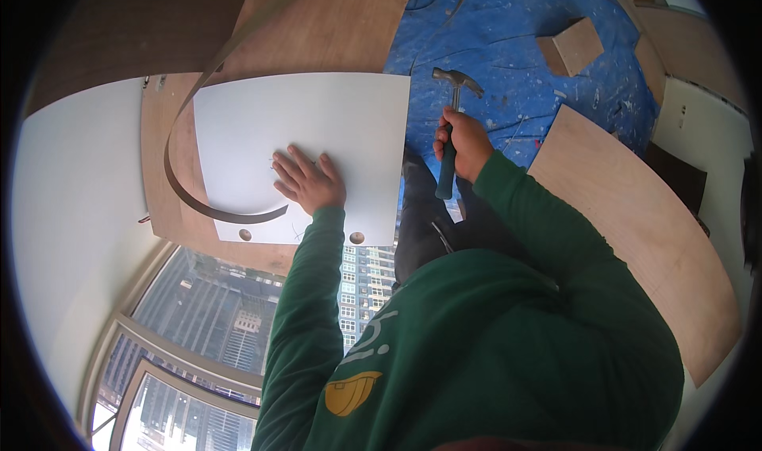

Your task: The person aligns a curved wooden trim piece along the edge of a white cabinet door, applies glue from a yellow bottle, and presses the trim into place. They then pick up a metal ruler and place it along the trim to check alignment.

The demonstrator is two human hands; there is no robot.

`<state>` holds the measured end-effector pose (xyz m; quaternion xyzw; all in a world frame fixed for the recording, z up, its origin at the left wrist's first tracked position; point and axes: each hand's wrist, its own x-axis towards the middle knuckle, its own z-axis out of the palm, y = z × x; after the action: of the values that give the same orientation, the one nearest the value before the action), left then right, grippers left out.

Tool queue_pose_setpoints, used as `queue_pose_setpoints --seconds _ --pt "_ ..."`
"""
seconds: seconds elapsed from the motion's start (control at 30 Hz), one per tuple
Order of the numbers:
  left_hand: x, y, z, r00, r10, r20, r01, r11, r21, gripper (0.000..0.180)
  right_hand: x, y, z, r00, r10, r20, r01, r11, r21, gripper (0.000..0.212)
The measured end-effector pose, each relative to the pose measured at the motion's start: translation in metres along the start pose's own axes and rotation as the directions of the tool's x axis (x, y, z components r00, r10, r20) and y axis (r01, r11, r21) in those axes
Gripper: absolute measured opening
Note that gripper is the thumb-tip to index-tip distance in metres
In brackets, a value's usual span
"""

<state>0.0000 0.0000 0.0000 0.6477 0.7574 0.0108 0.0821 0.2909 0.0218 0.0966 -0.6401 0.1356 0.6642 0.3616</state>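
My left hand lies flat on a white panel, its fingers spread. Two round holes show near the panel's lower edge, with a pencilled cross between them. In my right hand is a claw hammer, gripped around its dark handle with the metal head pointing up and away from me. The hammer is held to the right of the panel, apart from it. A thin strip of edge banding curls over the panel's left side, and its free end rests near my left hand.
Beneath the panel is a wooden board. A paint-spattered blue sheet covers the floor, with a wooden box on it. To my right lies a large plywood sheet. A window stands at lower left, beside a white wall.
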Motion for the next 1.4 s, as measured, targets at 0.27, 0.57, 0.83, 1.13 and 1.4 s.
queue_pose_setpoints --seconds 0.27,0.57,0.83,1.13,1.4 --pt "0.002 -0.003 -0.003 1.0 -0.002 -0.005 0.002 1.0 0.018 0.076 -0.009 0.01 -0.003 1.0 -0.018 -0.015 0.018 1.0 -0.022 0.028" --pt "0.003 0.0 -0.001 1.0 -0.014 0.018 0.013 1.0 0.009 0.077 -0.005 0.001 0.002 0.997 -0.053 -0.062 0.056 0.998 0.036 0.028" --pt "0.004 0.0 -0.003 0.999 -0.028 0.024 0.029 1.0 -0.012 0.077 0.003 0.0 0.003 0.999 -0.044 -0.005 0.044 0.999 -0.013 0.029" --pt "0.004 0.001 -0.004 0.999 -0.034 0.026 0.034 0.999 -0.015 0.076 -0.004 0.0 -0.023 0.908 -0.377 0.183 0.412 0.882 -0.227 0.035" --pt "0.004 0.003 -0.004 0.999 -0.037 0.025 0.038 0.999 -0.021 0.076 0.007 0.005 -0.039 0.921 -0.345 0.179 0.388 0.852 -0.352 0.036"
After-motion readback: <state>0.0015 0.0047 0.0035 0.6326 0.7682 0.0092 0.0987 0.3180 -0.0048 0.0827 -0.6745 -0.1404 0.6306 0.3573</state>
